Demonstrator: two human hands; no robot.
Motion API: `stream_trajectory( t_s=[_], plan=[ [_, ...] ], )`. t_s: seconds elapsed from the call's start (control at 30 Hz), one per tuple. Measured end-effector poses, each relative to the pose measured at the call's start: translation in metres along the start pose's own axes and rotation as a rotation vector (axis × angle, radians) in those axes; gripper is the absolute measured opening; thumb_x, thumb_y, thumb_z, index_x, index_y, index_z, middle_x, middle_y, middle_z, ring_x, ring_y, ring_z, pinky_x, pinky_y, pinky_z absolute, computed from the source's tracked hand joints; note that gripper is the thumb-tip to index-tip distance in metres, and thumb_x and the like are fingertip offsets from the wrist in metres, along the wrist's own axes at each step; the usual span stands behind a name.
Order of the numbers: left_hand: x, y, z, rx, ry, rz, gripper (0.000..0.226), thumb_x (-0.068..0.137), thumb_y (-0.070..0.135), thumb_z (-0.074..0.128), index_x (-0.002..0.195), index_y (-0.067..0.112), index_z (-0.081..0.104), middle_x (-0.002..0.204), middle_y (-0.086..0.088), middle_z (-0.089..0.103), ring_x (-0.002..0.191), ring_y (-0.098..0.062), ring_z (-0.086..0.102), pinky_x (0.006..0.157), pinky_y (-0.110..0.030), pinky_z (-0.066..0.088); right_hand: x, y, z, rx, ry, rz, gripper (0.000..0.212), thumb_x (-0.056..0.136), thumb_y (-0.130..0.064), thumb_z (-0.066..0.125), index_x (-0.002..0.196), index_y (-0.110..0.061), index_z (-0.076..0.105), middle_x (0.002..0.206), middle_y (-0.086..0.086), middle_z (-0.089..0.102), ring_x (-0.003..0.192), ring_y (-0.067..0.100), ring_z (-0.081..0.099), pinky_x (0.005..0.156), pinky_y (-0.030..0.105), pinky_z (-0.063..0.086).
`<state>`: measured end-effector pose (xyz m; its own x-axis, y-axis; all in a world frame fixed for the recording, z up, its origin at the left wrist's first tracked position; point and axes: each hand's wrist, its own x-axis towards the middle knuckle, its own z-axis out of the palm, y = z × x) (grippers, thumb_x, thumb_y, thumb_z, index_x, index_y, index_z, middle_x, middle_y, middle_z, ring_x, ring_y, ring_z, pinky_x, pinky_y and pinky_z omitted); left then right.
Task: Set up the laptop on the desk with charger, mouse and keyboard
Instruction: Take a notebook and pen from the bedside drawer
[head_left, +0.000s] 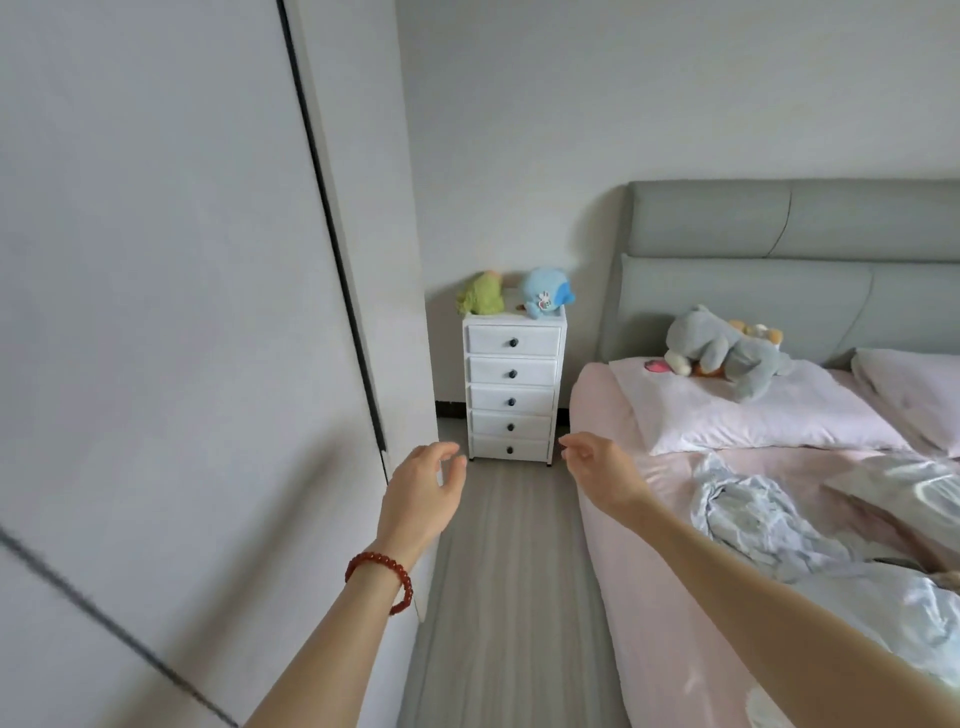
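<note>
No laptop, charger, mouse, keyboard or desk shows in the head view. My left hand (423, 496), with a red bead bracelet on the wrist, is stretched forward beside the white wardrobe, its fingers loosely curled and holding nothing. My right hand (597, 470) reaches forward over the edge of the bed, fingers relaxed and holding nothing. Both hands hang in the air in front of a white chest of drawers (511, 387) at the end of the narrow aisle.
White wardrobe doors (182, 312) fill the left. A bed with a pink sheet (639, 545), pillows, a crumpled blue blanket (769, 525) and a grey plush toy (727, 351) lies on the right. Green and blue plush toys sit on the drawers. A grey floor strip (509, 571) runs between.
</note>
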<state>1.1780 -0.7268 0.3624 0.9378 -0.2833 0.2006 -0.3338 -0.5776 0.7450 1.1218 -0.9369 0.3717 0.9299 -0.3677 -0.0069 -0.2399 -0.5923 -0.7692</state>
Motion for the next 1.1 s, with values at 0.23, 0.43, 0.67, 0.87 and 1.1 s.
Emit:
stream_trajectory(
  t_s=[0.23, 0.43, 0.67, 0.87, 1.1],
  plan=[
    [0.214, 0.009, 0.105, -0.055, -0.158, 0.033, 0.024, 0.092, 0.025, 0.048, 0.112, 0.017, 0.06, 0.116, 0.0, 0.063, 0.103, -0.012, 0.058, 0.087, -0.023, 0.043, 0.177, 0.055, -0.035, 0.019, 0.108, 0.142, 0.026, 0.092, -0.014, 0.048, 0.113, -0.014, 0.062, 0.11, 0.007, 0.069, 0.101, 0.022, 0.063, 0.092, 0.034, 0.049],
    [0.361, -0.014, 0.196, -0.059, -0.185, -0.023, 0.026, 0.093, 0.023, 0.048, 0.114, 0.015, 0.059, 0.117, -0.001, 0.062, 0.104, -0.013, 0.057, 0.086, -0.022, 0.042, 0.351, 0.115, -0.043, -0.03, 0.086, 0.188, 0.028, 0.093, -0.018, 0.046, 0.118, -0.015, 0.059, 0.111, 0.005, 0.067, 0.102, 0.022, 0.061, 0.092, 0.036, 0.049],
    [0.52, -0.057, 0.236, -0.035, -0.096, -0.184, 0.027, 0.092, 0.018, 0.05, 0.117, 0.01, 0.057, 0.119, -0.007, 0.061, 0.108, -0.018, 0.057, 0.093, -0.032, 0.046, 0.557, 0.134, -0.012, -0.006, 0.002, 0.268, 0.03, 0.092, -0.021, 0.045, 0.119, -0.016, 0.056, 0.109, 0.005, 0.067, 0.098, 0.024, 0.061, 0.082, 0.031, 0.047],
    [0.618, -0.138, 0.269, 0.042, 0.002, -0.274, 0.027, 0.091, 0.017, 0.052, 0.116, 0.01, 0.057, 0.113, -0.01, 0.059, 0.105, -0.024, 0.056, 0.087, -0.042, 0.051, 0.7, 0.147, 0.084, -0.064, -0.079, 0.322, 0.036, 0.093, -0.034, 0.044, 0.125, -0.019, 0.05, 0.113, -0.001, 0.064, 0.102, 0.023, 0.059, 0.083, 0.036, 0.048],
    [0.712, -0.226, 0.329, 0.094, -0.071, -0.243, 0.028, 0.088, 0.009, 0.054, 0.116, 0.005, 0.055, 0.113, -0.012, 0.055, 0.105, -0.027, 0.055, 0.088, -0.041, 0.05, 0.822, 0.198, 0.204, -0.122, -0.114, 0.668, 0.034, 0.091, -0.043, 0.041, 0.098, -0.013, 0.055, 0.102, 0.009, 0.067, 0.087, 0.028, 0.058, 0.069, 0.032, 0.041]
  ],
)
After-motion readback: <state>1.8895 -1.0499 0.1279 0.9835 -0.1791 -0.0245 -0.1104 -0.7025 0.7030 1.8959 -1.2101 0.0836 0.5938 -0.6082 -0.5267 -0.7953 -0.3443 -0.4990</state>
